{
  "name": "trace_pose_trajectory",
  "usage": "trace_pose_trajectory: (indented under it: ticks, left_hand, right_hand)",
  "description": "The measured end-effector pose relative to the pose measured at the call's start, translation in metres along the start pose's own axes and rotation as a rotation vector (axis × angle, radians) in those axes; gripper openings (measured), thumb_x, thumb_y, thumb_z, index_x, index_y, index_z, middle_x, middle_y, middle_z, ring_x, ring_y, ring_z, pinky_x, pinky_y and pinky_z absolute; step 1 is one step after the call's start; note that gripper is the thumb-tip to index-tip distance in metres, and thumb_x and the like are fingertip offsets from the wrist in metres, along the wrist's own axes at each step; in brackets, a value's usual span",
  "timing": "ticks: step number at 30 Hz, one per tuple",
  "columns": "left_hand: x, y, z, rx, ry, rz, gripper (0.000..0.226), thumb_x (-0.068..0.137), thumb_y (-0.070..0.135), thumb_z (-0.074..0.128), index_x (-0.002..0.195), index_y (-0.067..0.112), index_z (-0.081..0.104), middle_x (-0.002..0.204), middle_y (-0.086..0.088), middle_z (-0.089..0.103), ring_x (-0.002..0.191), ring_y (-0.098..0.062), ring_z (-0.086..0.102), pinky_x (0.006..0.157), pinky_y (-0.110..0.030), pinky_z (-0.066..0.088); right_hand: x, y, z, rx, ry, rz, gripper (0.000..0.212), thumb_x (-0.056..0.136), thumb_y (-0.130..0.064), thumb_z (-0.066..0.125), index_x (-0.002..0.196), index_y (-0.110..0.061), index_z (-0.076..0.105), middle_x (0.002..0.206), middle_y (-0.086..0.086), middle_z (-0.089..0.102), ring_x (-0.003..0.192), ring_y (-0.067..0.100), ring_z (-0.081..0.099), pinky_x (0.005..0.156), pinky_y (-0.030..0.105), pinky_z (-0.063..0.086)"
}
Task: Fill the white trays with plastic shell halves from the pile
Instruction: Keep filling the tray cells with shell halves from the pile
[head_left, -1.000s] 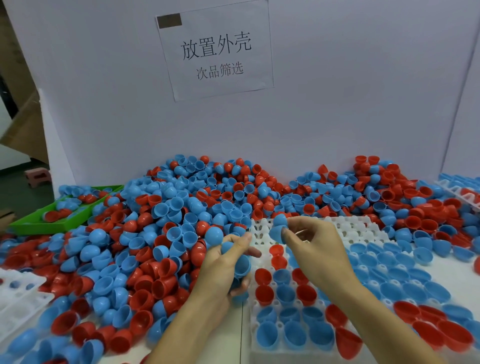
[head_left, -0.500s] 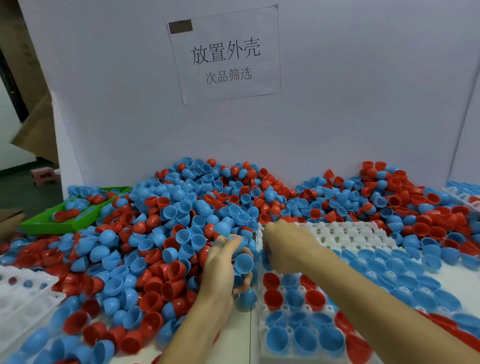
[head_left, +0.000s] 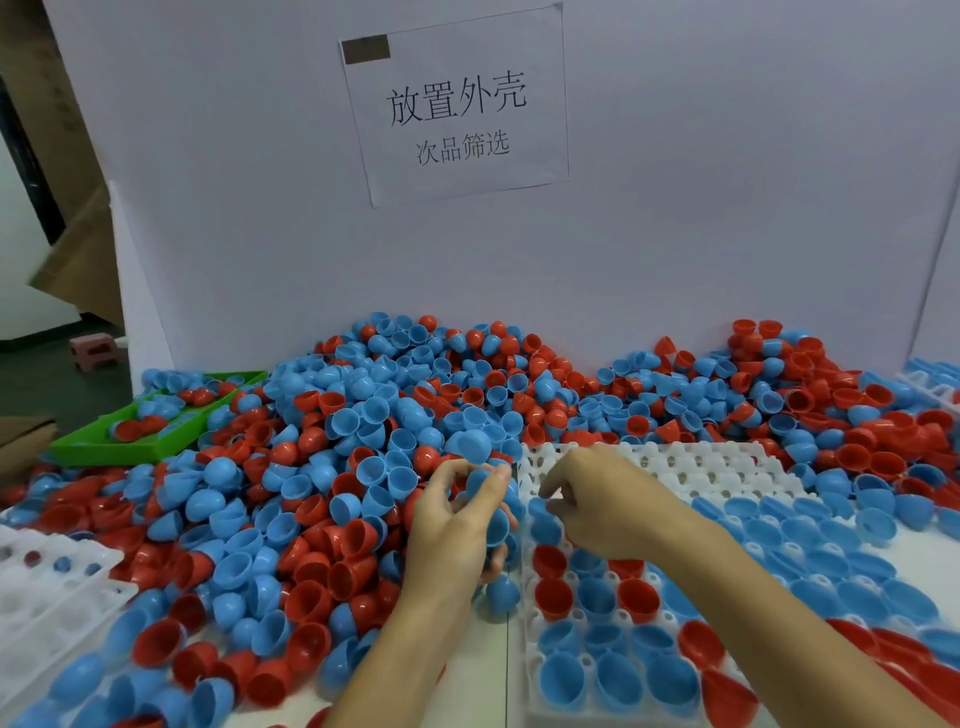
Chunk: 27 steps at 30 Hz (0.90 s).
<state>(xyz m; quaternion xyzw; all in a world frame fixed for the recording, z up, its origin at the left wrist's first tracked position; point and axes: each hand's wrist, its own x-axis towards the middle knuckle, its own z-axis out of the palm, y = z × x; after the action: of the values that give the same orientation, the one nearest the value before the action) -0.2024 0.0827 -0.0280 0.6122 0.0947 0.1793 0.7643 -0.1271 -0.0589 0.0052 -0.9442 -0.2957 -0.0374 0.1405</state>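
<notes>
Between the pile and the white tray, the left hand holds a cluster of blue shell halves — fingers curled round them, one more lying just below its heel. Beside it, the right hand hovers over the tray's left edge, its grip pinched shut, though whether on anything I cannot tell. Near cells hold red and blue halves; far rows stand bare — the pile crowds the tray's far and left edges on the worktop.
</notes>
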Motion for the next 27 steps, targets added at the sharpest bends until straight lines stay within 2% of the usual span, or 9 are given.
trace_pose_trajectory:
  ticks: [2,4,6,8,11,14,19,23,27]
  left_hand:
    - [-0.001,0.0,0.001,0.034,-0.001,0.024,0.024,0.088,0.033,0.073,0.092,0.012,0.063,0.059,-0.01,0.055,0.044,-0.016,0.045,0.036,-0.021,0.032]
    - [-0.003,0.001,0.003,0.077,-0.021,0.079,0.034,0.083,0.04,0.075,0.091,0.009,0.064,0.054,-0.008,0.051,0.043,-0.015,0.041,0.037,-0.021,0.032]
    - [-0.005,0.001,0.005,0.156,-0.049,0.165,0.046,0.072,0.051,0.075,0.091,0.01,0.065,0.052,-0.01,0.053,0.042,-0.014,0.041,0.04,-0.026,0.034]
    - [-0.009,0.001,0.005,0.265,-0.059,0.254,0.047,0.068,0.055,0.075,0.087,0.012,0.065,0.055,-0.017,0.06,0.045,-0.02,0.044,0.045,-0.033,0.037]
    - [-0.012,-0.003,0.006,0.443,-0.042,0.372,0.023,0.078,0.037,0.081,0.078,0.023,0.062,0.055,-0.008,0.067,0.045,-0.025,0.055,0.047,-0.039,0.045]
    - [-0.013,-0.006,0.005,0.62,-0.032,0.466,0.022,0.08,0.027,0.082,0.08,0.027,0.06,0.059,0.006,0.07,0.048,-0.021,0.062,0.046,-0.033,0.049]
    - [-0.014,-0.005,0.006,0.638,-0.148,0.465,0.027,0.081,0.019,0.082,0.088,0.032,0.059,0.062,0.006,0.071,0.054,-0.012,0.066,0.051,-0.027,0.052]
    - [-0.016,-0.004,0.008,0.614,-0.204,0.452,0.032,0.076,0.026,0.083,0.096,0.035,0.06,0.063,0.003,0.071,0.056,-0.021,0.063,0.058,-0.038,0.053]
    - [-0.016,-0.004,0.008,0.53,-0.191,0.435,0.043,0.069,0.059,0.077,0.1,0.034,0.06,0.06,-0.001,0.069,0.052,-0.02,0.057,0.058,-0.03,0.05]
  right_hand:
    - [-0.01,-0.001,0.001,0.174,0.201,-0.064,0.02,0.098,-0.019,0.058,0.115,-0.022,0.069,0.098,-0.008,0.069,0.077,0.004,0.058,0.076,0.022,0.054]
    - [-0.025,-0.007,0.004,0.39,0.391,-0.152,0.017,0.096,-0.016,0.059,0.106,-0.03,0.064,0.08,-0.016,0.063,0.073,0.005,0.059,0.067,0.018,0.051]
    - [-0.037,-0.014,0.008,0.499,0.474,-0.231,0.018,0.095,-0.017,0.061,0.105,-0.032,0.06,0.077,-0.018,0.06,0.078,0.006,0.061,0.064,0.014,0.048]
    - [-0.044,-0.019,0.01,0.545,0.489,-0.243,0.018,0.094,-0.022,0.063,0.11,-0.031,0.062,0.082,-0.018,0.061,0.082,0.007,0.063,0.064,0.012,0.046]
    - [-0.046,-0.019,0.011,0.575,0.477,-0.168,0.024,0.092,-0.025,0.066,0.115,-0.03,0.065,0.086,-0.018,0.064,0.085,0.002,0.065,0.066,0.011,0.048]
    - [-0.047,-0.018,0.013,0.568,0.444,-0.1,0.022,0.09,-0.024,0.069,0.112,-0.023,0.071,0.086,-0.019,0.067,0.083,-0.003,0.065,0.07,0.011,0.051]
    - [-0.048,-0.014,0.011,0.581,0.433,-0.038,0.021,0.087,-0.018,0.073,0.108,-0.02,0.075,0.081,-0.019,0.067,0.084,-0.008,0.063,0.072,0.009,0.052]
    - [-0.047,-0.011,0.01,0.582,0.469,0.003,0.016,0.087,-0.011,0.071,0.101,-0.018,0.077,0.072,-0.021,0.063,0.08,-0.007,0.064,0.069,0.008,0.05]
    - [-0.046,-0.004,0.004,0.612,0.507,0.035,0.013,0.089,-0.014,0.071,0.1,-0.016,0.076,0.079,-0.014,0.069,0.077,-0.002,0.065,0.069,0.011,0.052]
